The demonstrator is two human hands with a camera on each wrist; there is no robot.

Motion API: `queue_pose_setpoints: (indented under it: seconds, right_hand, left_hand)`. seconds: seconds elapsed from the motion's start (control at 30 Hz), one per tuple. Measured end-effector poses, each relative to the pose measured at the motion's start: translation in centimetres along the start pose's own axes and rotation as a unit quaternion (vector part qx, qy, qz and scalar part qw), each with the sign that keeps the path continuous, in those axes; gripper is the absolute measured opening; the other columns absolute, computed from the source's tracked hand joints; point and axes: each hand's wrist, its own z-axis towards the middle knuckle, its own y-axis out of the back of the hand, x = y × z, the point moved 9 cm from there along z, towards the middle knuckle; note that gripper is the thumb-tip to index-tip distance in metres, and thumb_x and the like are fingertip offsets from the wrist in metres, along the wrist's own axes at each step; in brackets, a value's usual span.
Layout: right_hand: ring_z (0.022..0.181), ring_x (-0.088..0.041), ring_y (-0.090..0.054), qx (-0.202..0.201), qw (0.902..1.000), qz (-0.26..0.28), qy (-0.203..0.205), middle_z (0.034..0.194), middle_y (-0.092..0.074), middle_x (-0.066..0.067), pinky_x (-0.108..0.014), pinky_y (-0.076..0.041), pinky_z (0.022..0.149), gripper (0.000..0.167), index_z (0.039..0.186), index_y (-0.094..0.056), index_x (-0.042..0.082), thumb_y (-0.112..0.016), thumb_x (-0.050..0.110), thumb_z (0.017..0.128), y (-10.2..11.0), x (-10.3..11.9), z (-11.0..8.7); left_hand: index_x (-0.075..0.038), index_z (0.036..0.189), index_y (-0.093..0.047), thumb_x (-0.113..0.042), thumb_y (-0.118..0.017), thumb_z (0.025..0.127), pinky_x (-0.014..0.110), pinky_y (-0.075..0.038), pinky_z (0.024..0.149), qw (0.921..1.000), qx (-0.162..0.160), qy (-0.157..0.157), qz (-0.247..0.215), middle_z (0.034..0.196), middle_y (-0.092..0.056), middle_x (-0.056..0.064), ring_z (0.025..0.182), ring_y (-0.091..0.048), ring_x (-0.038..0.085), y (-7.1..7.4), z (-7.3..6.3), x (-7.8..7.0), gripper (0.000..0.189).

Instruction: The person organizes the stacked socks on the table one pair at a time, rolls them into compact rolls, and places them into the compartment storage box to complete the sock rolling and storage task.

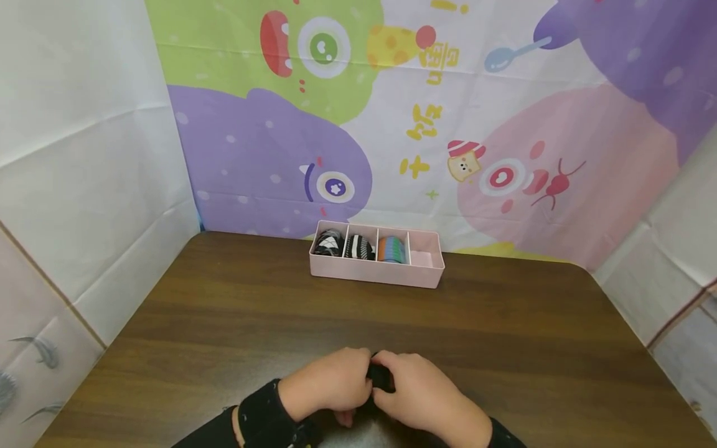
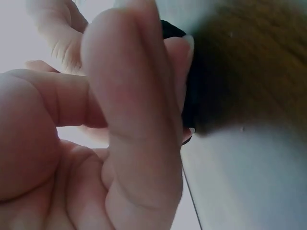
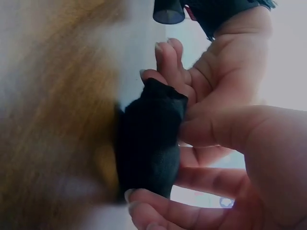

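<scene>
A rolled-up black sock (image 3: pixel 151 139) is held between both hands, close over the table in front of me. My right hand (image 1: pixel 422 389) grips it from the right, thumb on one side and fingers bent round the other. On its left side my left hand (image 1: pixel 336 379) pinches the roll, some fingers hanging below. In the left wrist view the left fingers (image 2: pixel 136 105) cover most of the sock, and only dark bits of cloth show past them.
At the back of the brown table (image 1: pixel 235 311) stands a pink divided box (image 1: pixel 375 272). Three of its compartments hold a black-and-white sock (image 1: pixel 328 242), a striped sock (image 1: pixel 359 247) and a blue-and-orange sock (image 1: pixel 392 250); its right compartment (image 1: pixel 427 254) is bare. A cartoon-print cloth (image 1: pixel 269 149) hangs behind.
</scene>
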Motion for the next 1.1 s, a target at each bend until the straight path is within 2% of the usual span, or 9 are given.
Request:
queue_pose_setpoints:
  seconds: [0.13, 0.37, 0.5, 0.67, 0.77, 0.93, 1.1]
  right_hand:
    - [0.069, -0.006, -0.057, 0.015, 0.9998, 0.01, -0.001, 0.091, -0.07, 0.007, -0.027, -0.049, 0.062, 0.042, 0.128, -0.068, 0.013, -0.076, 0.03, 0.09, 0.0, -0.2, 0.0]
    - [0.097, -0.019, -0.069, 0.009, 0.9992, -0.039, 0.006, 0.11, -0.075, -0.003, -0.043, -0.056, 0.081, 0.043, 0.128, -0.07, 0.013, -0.078, 0.035, 0.091, 0.1, -0.1, 0.0]
    - [0.099, -0.023, -0.069, 0.019, 0.9987, -0.046, 0.001, 0.109, -0.075, -0.002, -0.048, -0.056, 0.084, 0.041, 0.125, -0.072, 0.016, -0.079, 0.036, 0.09, 0.3, -0.5, 0.0]
    - [0.094, -0.021, -0.07, 0.029, 0.9988, -0.039, -0.01, 0.106, -0.075, 0.002, -0.048, -0.056, 0.083, 0.039, 0.119, -0.074, 0.017, -0.084, 0.035, 0.086, 1.1, -1.4, 0.2]
    - [0.089, -0.018, -0.069, 0.03, 0.999, -0.026, -0.019, 0.103, -0.075, 0.003, -0.048, -0.056, 0.079, 0.041, 0.116, -0.075, 0.016, -0.087, 0.036, 0.082, 1.5, -1.7, 0.3]
    - [0.081, -0.014, -0.065, 0.025, 0.9993, -0.015, -0.024, 0.099, -0.074, 0.003, -0.043, -0.055, 0.073, 0.046, 0.114, -0.075, 0.015, -0.089, 0.039, 0.078, 1.5, -1.7, 0.2]
    - [0.081, -0.015, -0.064, 0.004, 0.9989, -0.031, -0.034, 0.092, -0.073, 0.003, -0.043, -0.055, 0.074, 0.039, 0.106, -0.074, 0.015, -0.088, 0.037, 0.078, 0.7, -1.4, 0.2]
  left_hand:
    - [0.0, 0.106, -0.058, -0.007, -0.06, 0.1, 0.029, -0.051, 0.041, 0.9996, 0.0, -0.007, -0.026, 0.06, -0.064, 0.009, 0.041, -0.062, 0.017, 0.0, -0.1, -0.1, 0.01]
    - [-0.003, 0.1, -0.056, -0.003, -0.059, 0.101, 0.03, -0.053, 0.044, 0.9986, -0.001, -0.02, -0.049, 0.061, -0.064, 0.009, 0.044, -0.064, 0.018, -0.2, 0.1, -0.2, 0.004]
    - [-0.005, 0.095, -0.056, 0.002, -0.055, 0.1, 0.031, -0.054, 0.046, 0.9939, 0.032, -0.05, -0.093, 0.062, -0.067, 0.008, 0.047, -0.064, 0.017, -0.8, 0.4, -0.3, 0.009]
    - [-0.005, 0.098, -0.057, 0.001, -0.053, 0.1, 0.033, -0.057, 0.052, 0.9791, 0.083, -0.086, -0.164, 0.069, -0.07, 0.011, 0.052, -0.065, 0.018, -1.0, 0.4, -0.8, 0.008]
    - [-0.006, 0.101, -0.057, 0.0, -0.055, 0.1, 0.033, -0.057, 0.054, 0.9769, 0.093, -0.093, -0.168, 0.07, -0.07, 0.011, 0.054, -0.065, 0.018, -0.9, 0.3, -1.1, 0.006]
    - [-0.005, 0.096, -0.058, 0.001, -0.057, 0.098, 0.033, -0.057, 0.053, 0.9799, 0.081, -0.088, -0.16, 0.068, -0.069, 0.011, 0.053, -0.066, 0.018, -0.9, 0.2, -1.3, 0.007]
    - [-0.006, 0.095, -0.059, 0.002, -0.056, 0.096, 0.032, -0.057, 0.054, 0.9811, 0.078, -0.085, -0.156, 0.067, -0.069, 0.01, 0.056, -0.068, 0.019, -1.5, 0.4, -1.3, 0.008]
